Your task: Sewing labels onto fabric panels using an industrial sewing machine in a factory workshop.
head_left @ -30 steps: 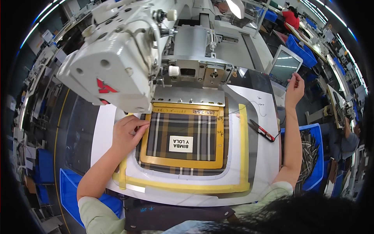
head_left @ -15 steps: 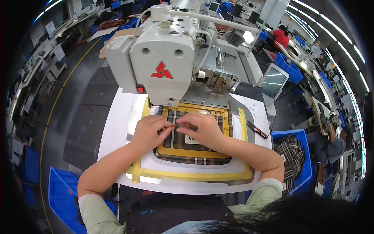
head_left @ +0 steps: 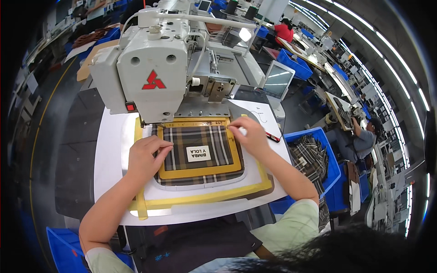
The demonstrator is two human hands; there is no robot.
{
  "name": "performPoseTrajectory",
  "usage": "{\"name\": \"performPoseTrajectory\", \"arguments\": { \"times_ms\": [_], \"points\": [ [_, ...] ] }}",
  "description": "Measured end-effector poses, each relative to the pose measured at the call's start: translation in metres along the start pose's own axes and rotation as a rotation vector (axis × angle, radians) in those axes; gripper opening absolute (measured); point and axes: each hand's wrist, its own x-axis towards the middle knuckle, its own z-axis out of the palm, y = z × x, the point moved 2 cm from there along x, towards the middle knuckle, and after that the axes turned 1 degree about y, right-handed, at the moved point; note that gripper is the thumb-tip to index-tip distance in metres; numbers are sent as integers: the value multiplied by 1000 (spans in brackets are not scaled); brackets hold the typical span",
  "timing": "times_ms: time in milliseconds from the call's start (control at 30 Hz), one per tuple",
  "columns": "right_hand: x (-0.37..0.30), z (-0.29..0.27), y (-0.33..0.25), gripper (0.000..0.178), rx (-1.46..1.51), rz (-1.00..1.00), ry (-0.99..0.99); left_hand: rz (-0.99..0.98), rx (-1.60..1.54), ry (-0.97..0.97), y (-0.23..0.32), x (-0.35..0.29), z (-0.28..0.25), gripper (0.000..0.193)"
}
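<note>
Dark plaid fabric lies under a yellow rectangular frame on a white sheet below the sewing machine head. A small white label with dark print sits on the fabric inside the frame. My left hand is at the frame's left side, thumb and forefinger tips together over the plaid. At the frame's far right corner, my right hand has its thumb and fingertips pinched. Whatever either pinch holds is too small to make out.
Yellow tape borders the white sheet. Right of my right hand lies a red and black pen. A blue bin of plaid pieces stands on the right, and a tablet-like screen behind. Another person sits far right.
My hands were close together over the fabric's middle and have parted, the right one moving to the frame's far right corner. The label is now uncovered. The whole view has shifted.
</note>
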Motion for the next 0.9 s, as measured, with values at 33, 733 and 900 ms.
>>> {"name": "performPoseTrajectory", "arguments": {
  "times_ms": [33, 733, 900],
  "points": [
    [-9, -13, 26, 14, -146, 14, 44, -6, -10, 7, 1, 1, 2, 7],
    [1, 47, -70, 29, 168, -43, -434, -323, -520, -51, -2, -2, 3, 16],
    [19, 70, -70, 32, 369, -14, -449, -362, -585, -36, -7, -1, 2, 17]
  ]
}}
